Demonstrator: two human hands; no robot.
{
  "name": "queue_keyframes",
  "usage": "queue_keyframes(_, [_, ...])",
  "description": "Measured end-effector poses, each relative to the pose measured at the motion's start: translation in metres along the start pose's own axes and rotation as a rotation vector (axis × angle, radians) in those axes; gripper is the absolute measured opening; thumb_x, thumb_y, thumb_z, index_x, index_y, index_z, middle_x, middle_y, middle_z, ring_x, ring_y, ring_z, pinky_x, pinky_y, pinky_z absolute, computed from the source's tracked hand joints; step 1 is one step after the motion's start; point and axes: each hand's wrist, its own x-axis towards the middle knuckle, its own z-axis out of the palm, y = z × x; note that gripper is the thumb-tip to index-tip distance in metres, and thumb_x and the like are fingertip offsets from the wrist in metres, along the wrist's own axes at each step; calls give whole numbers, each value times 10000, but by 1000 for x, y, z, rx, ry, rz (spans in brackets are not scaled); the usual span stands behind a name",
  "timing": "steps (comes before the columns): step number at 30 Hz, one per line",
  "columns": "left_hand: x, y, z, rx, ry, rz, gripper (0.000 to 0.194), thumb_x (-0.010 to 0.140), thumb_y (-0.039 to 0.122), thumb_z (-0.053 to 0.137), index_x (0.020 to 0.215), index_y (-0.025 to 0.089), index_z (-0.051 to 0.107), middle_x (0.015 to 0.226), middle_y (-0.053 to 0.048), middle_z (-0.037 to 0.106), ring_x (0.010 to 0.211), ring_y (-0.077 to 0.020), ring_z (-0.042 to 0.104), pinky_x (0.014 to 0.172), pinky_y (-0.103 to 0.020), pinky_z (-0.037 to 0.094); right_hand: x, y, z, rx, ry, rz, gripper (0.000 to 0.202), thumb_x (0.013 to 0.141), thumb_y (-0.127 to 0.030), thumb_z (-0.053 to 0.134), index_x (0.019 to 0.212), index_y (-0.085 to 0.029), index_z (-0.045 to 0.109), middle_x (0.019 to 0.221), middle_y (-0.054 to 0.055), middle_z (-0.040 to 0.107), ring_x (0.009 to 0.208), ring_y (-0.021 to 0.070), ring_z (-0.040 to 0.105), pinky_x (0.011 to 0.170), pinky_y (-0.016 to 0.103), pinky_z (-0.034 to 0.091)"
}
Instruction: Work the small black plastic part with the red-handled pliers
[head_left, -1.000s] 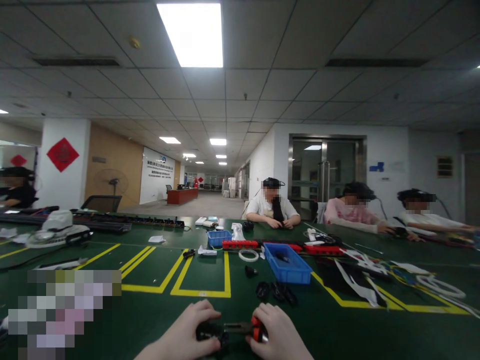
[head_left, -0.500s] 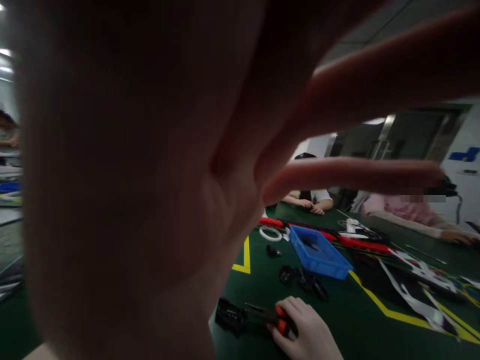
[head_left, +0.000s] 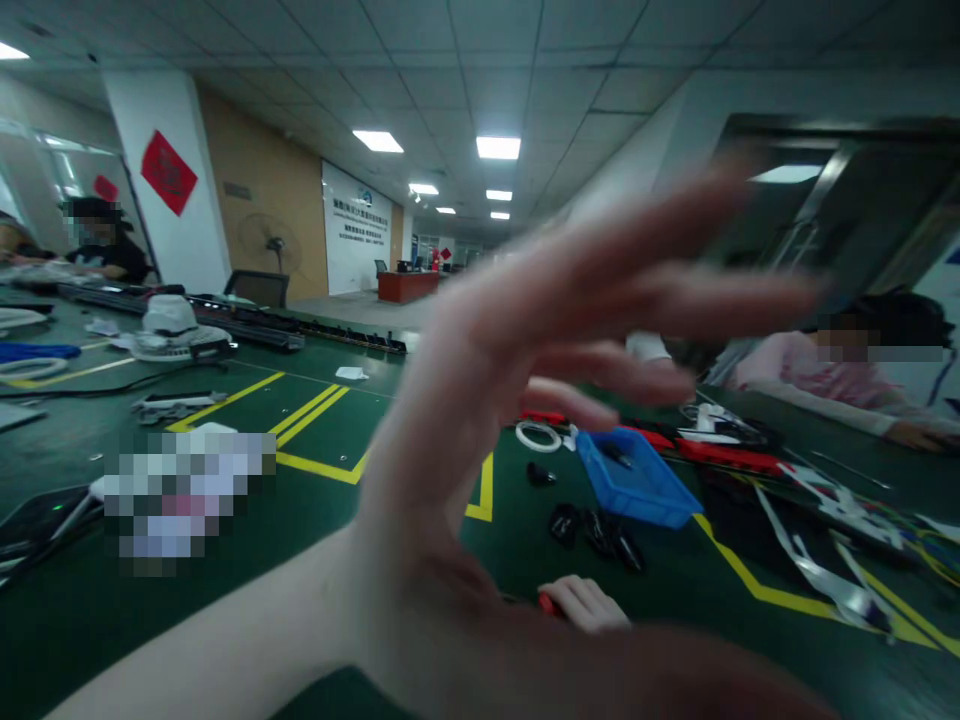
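Note:
My left hand [head_left: 450, 430] is raised right in front of the camera, large and blurred. Its fingers are spread and hold nothing. Beyond it, low in the view, my right hand [head_left: 589, 603] rests on the green table, fingers curled round red-handled pliers [head_left: 550, 606]. Only a bit of the red handle shows; my left hand covers the rest. Several shiny black parts [head_left: 600, 532] lie just past my right hand. A smaller black piece [head_left: 540, 474] sits a little farther off.
A blue tray [head_left: 643, 505] with a dark item inside stands beyond the black parts. Near it are a white ring [head_left: 538, 436] and red strips [head_left: 720, 455]. White straps [head_left: 806, 575] lie at right. A person in pink [head_left: 810, 375] sits across the table; another sits far left.
My left hand has drawn back from covering most of the view, uncovering the room and the table's left side. It now hides the pliers' jaws and the black part beside them.

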Motion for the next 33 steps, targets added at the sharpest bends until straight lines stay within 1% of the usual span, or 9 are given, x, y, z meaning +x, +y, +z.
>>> queue_keyframes(1, [-7,-7,3,-86,-17,56,513,870,504,573,1330,335,422,1232,18,565,1045,-200,602,852,-327,552,0,0,0,-13,16,-7,154,794,-351,586,903,-250,627,936,69,652,879,250,603,783,381,478])
queue_keyframes(2, [-18,-18,5,-81,-171,25,379,884,412,584,1241,308,507,1170,10,586,992,-180,603,819,-301,547,1,-1,0,-27,39,-14,154,794,-354,589,899,-247,625,938,71,651,882,251,601,779,378,476])
queue_keyframes(4, [-50,-45,8,60,-325,-212,202,875,325,603,1066,258,593,1058,-15,603,941,-179,594,771,-291,535,3,-2,0,-43,61,-21,182,789,-382,607,906,-244,624,950,71,646,869,245,599,748,369,475])
queue_keyframes(6, [-86,-74,10,242,-468,-379,266,802,349,686,1027,235,599,1048,-24,589,926,-190,580,778,-315,517,5,-4,-1,-41,61,-23,217,794,-413,610,926,-242,627,972,66,642,862,235,599,737,364,475])
queue_keyframes(9, [-128,-104,10,515,-631,-386,362,763,414,717,1046,223,598,1105,-46,572,952,-229,558,831,-385,473,6,-6,-2,-39,80,-4,219,818,-432,590,909,-237,633,959,61,642,860,229,605,742,371,474])
queue_keyframes(11, [-143,-110,10,584,-677,-349,370,776,433,705,1055,218,594,1111,-51,573,955,-231,553,828,-386,458,6,-7,-1,-30,93,-11,245,833,-438,579,954,-233,636,975,65,645,901,235,606,777,384,473])
queue_keyframes(21, [-144,-73,3,577,-611,-171,225,891,347,577,1089,242,591,1107,-29,591,963,-186,551,819,-335,444,-1,-1,-7,-117,-37,-80,440,834,-513,580,1177,-236,592,1156,94,610,1027,257,588,829,413,501])
queue_keyframes(28, [-160,-101,8,687,-657,-226,383,837,530,608,1018,193,603,1024,-50,599,924,-219,552,787,-357,455,-7,5,-1,-144,-10,-125,460,901,-482,468,1274,-220,532,1255,115,574,1114,276,556,879,440,489])
queue_keyframes(33, [-165,-111,16,647,-645,-206,269,850,452,615,903,189,596,969,-38,605,891,-199,556,765,-326,449,-12,9,0,-183,23,-55,535,867,-593,473,1225,-206,561,1188,120,594,1053,283,578,826,423,504])
